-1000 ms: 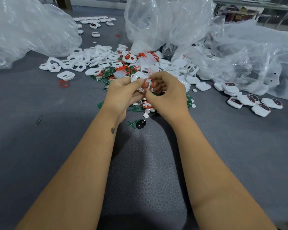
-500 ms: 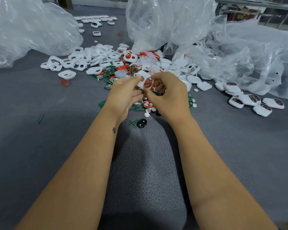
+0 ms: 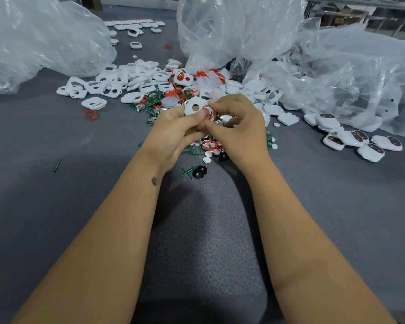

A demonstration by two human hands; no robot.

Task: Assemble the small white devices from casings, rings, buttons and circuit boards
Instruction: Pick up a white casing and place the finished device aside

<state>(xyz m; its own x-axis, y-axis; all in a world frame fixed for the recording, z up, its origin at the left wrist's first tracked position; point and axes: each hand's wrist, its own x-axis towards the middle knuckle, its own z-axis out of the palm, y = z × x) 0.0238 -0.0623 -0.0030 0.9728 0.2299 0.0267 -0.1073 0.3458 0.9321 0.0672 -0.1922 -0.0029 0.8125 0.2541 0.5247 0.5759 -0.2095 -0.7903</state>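
Observation:
My left hand (image 3: 173,132) pinches a white casing (image 3: 194,106) with a round hole, held tilted above the pile of parts. My right hand (image 3: 239,129) meets it from the right, fingertips on a red ring (image 3: 208,111) at the casing's right end. Behind the hands lies a heap of white casings (image 3: 136,76), red rings (image 3: 175,94) and green circuit boards (image 3: 153,99). Small white buttons (image 3: 207,159) and more rings lie under my hands. Finished white devices (image 3: 360,141) with dark windows sit at the right.
Large clear plastic bags (image 3: 33,36) rise at the back left, the centre (image 3: 232,26) and the right (image 3: 360,73). A loose red ring (image 3: 90,115) lies left on the grey mat (image 3: 56,206). A black part (image 3: 199,172) lies near my wrists. More devices (image 3: 133,25) lie far back.
Both hands have risen slightly and the casing has tipped so that its holed face shows more. The right fingers have shifted along the ring at the casing's edge.

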